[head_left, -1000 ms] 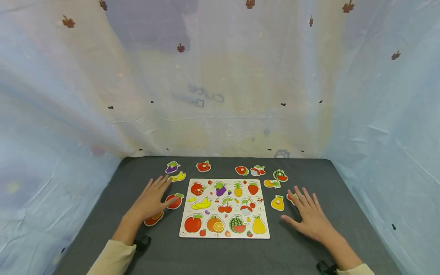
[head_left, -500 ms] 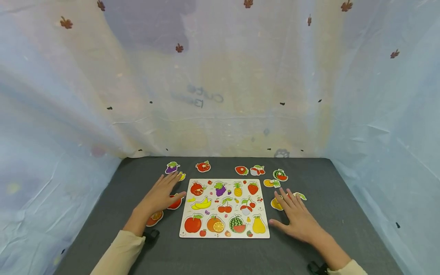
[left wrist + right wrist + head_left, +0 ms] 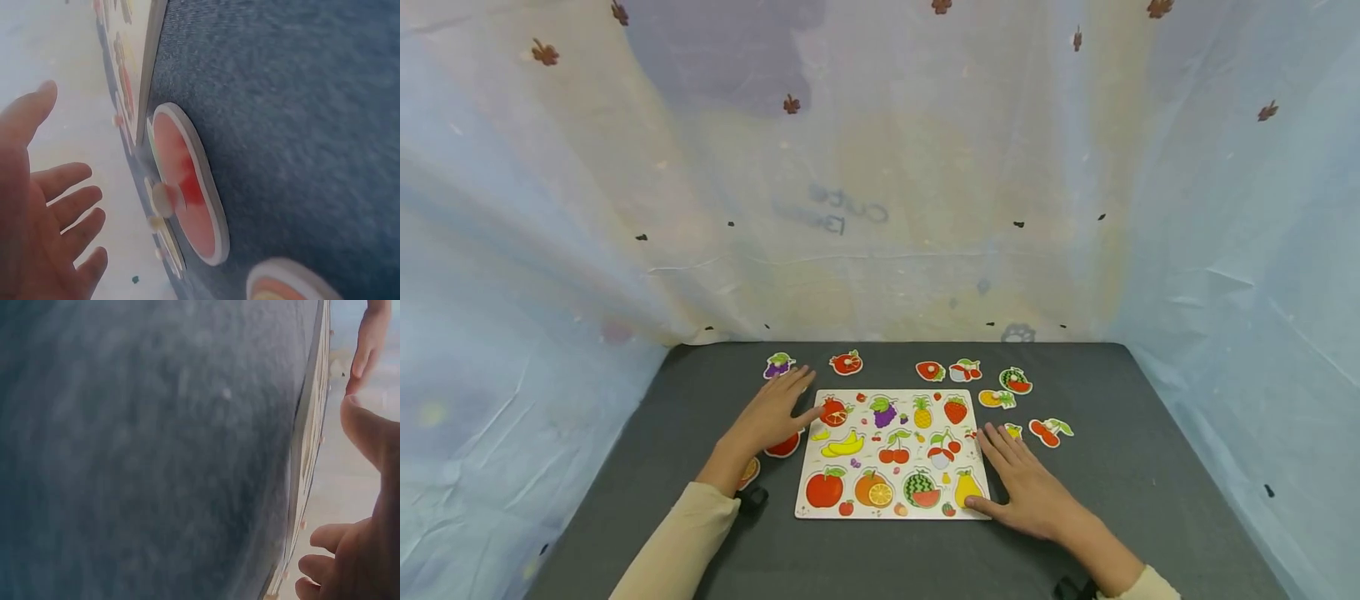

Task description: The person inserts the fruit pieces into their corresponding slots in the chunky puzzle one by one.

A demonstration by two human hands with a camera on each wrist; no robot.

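Note:
A white fruit puzzle board (image 3: 910,512) lies on the dark table, printed with rows of fruit pictures. My left hand (image 3: 767,421) hovers palm down by its upper left corner, fingers straight and holding nothing. Beneath that hand is a knobbed apple piece (image 3: 199,222), apart from the fingers in the left wrist view. Over the board's right edge spreads my right hand (image 3: 1030,490), its thumb above the pear picture; nothing is in it. Just beyond its fingers peeks a pear piece (image 3: 1014,430), mostly hidden, beside a cherry piece (image 3: 1051,432).
Grape (image 3: 777,365) and pomegranate (image 3: 846,363) pieces lie behind the board at left. Strawberry (image 3: 929,371), lychee-like (image 3: 965,371), watermelon (image 3: 1016,381) and pineapple (image 3: 996,399) pieces lie at back right. An orange piece (image 3: 749,472) shows beside the left wrist. A pale curtain (image 3: 880,283) surrounds the table.
Both hands have moved inward toward the board, the left one rightward and the right one leftward. The banana piece is now hidden by the left hand; the cherry piece has come into full view.

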